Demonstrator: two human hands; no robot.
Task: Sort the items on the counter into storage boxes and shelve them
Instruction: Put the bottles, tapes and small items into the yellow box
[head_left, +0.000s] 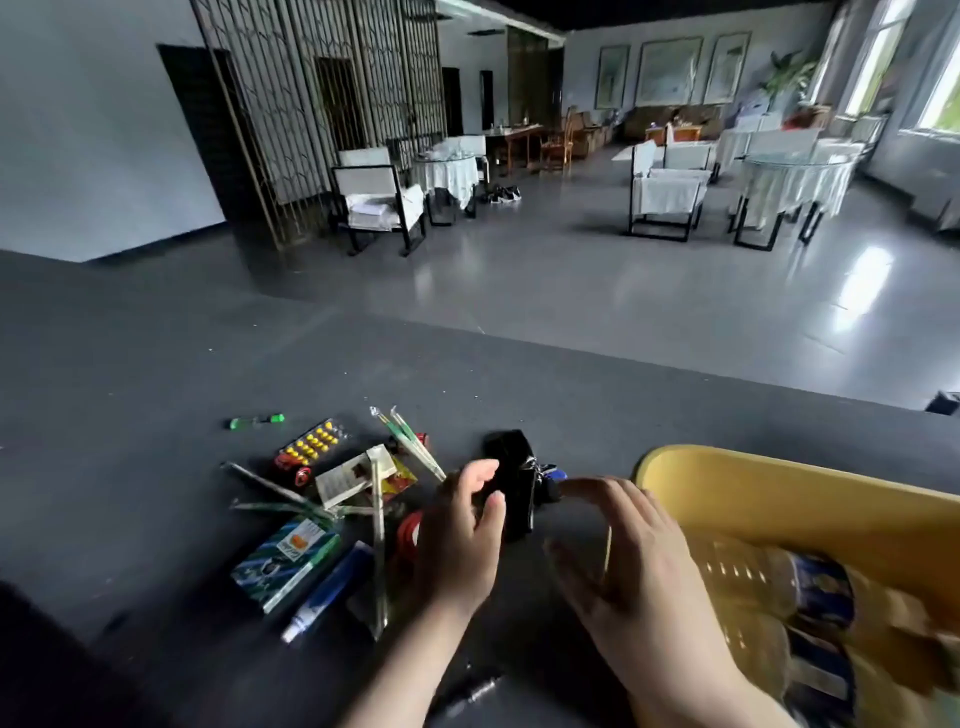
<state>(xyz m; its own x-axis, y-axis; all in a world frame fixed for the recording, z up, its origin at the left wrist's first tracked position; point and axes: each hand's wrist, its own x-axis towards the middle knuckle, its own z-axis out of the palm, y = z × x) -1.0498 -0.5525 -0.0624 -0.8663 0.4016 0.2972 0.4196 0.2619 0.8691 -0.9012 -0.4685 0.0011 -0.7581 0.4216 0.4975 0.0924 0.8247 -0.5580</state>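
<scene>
Reaching over the dark worktop (156, 364), the left hand (462, 540) hovers with loosely bent fingers (493, 512) just beside a black pouch (511, 483), holding nothing; contact cannot be told. The right hand (628, 561) is spread flat, fingers straight, between the pouch and the yellow basket (779, 499) at its right. Left of the hands lie a pill blister (311, 444), a green carton (285, 564), a blue-and-white tube (327, 597) and wrapped sticks (415, 447), clustered together.

Matt dark counter (156, 364); glossy yellow plastic basket (779, 499).
</scene>
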